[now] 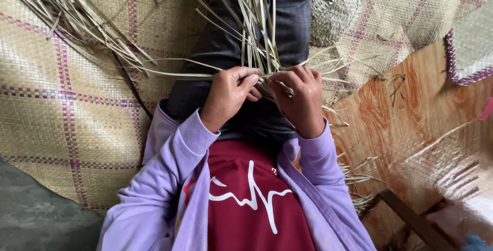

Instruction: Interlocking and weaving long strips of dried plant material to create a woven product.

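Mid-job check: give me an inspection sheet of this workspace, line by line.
Surface: woven mat with purple stripes, beside wood-grain flooring.
Job's things: pale dry strips fanning from the lap, gathered where both hands meet.
Clutter: loose strip bundle upper left; small woven piece above; purple-edged mat corner at right.
Grips: left hand and right hand both pinched on the strips.
Cables: thin dark cord on the mat; kind unclear.
Surroundings: wooden stick lower right; grey patch lower left.
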